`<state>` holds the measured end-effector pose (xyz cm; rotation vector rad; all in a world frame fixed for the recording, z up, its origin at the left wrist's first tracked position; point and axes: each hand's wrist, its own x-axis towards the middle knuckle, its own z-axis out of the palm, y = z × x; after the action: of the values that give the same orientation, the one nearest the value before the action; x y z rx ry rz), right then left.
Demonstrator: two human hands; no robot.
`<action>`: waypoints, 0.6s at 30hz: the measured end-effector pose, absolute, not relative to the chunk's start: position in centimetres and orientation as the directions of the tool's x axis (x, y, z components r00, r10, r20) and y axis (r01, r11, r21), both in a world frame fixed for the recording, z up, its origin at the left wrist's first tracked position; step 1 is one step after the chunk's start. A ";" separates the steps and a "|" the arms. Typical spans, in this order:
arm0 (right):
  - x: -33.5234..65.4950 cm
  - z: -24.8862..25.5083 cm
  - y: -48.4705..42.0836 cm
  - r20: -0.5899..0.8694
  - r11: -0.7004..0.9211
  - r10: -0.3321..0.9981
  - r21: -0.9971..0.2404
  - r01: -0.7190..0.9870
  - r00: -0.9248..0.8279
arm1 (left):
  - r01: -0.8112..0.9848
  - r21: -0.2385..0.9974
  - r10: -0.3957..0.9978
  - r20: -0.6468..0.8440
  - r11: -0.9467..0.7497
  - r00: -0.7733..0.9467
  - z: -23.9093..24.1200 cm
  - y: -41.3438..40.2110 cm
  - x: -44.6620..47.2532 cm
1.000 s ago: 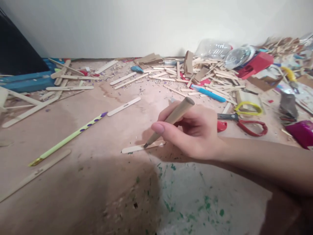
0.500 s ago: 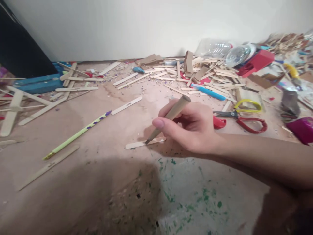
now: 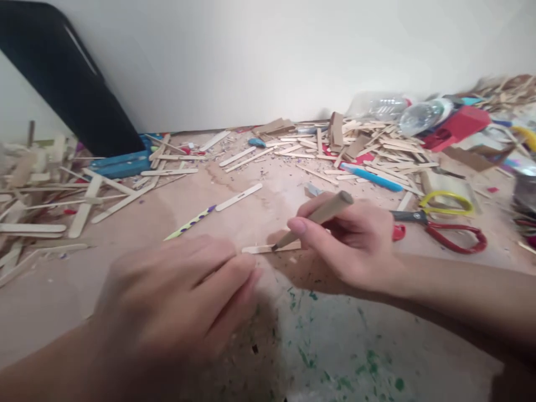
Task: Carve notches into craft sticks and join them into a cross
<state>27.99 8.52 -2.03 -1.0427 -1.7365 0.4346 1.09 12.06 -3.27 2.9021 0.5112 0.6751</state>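
Pale flat wooden stick (image 3: pixel 256 249) under tan tapered tool (image 3: pixel 324 214)
Right hand (image 3: pixel 354 240) grasps tool; left hand (image 3: pixel 176 296) grip: can't tell. Best pin stick flat.

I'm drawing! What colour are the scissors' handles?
Scissors: one yellow handle, one red handle. Best in head view.

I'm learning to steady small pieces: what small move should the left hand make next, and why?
Probably press down the left end of the craft stick with the left hand: the right hand holds a tan tool with its tip on the stick, and the left hand is beside that end, though blur hides any touch.
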 end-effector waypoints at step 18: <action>28.6 -1.3 9.0 0.521 0.537 0.836 -0.709 0.457 -0.174 | 0.319 0.333 0.431 0.352 -0.887 0.831 -3.7 14.5 3.0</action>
<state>28.56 8.99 -1.31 -1.0708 -1.8110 0.4917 3.01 14.52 -3.67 2.7519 0.5744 0.6187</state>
